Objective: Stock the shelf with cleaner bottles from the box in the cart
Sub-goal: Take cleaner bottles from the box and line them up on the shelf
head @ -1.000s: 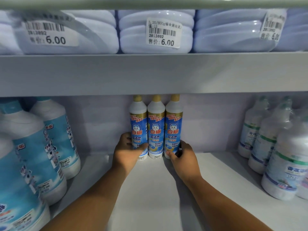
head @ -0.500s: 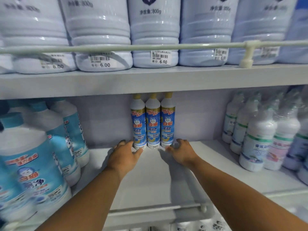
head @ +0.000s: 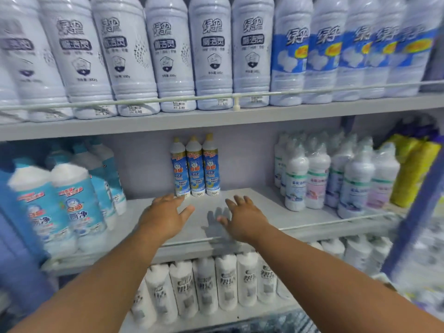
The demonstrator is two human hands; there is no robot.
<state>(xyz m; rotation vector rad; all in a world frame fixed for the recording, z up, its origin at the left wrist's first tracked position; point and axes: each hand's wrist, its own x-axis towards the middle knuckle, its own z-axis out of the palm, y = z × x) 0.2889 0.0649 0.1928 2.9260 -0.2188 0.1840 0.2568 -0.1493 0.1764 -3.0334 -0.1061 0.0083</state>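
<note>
Three slim cleaner bottles (head: 195,168) with blue labels and gold caps stand upright side by side at the back of the middle shelf (head: 240,212). My left hand (head: 165,216) hovers over the shelf board in front of them, fingers spread and holding nothing. My right hand (head: 242,221) is beside it to the right, also spread and holding nothing. Both hands are apart from the bottles. The box and cart are out of view.
Light-blue bottles (head: 69,203) crowd the shelf's left side, wrapped white bottles (head: 319,174) and yellow ones (head: 415,169) its right. Tall white bottles (head: 173,56) fill the upper shelf behind a rail. More white bottles (head: 206,287) stand below. A blue post (head: 413,212) rises at right.
Both hands have let go of the three bottles and pulled back toward the shelf's front edge. My head has drawn back, so more shelves show.
</note>
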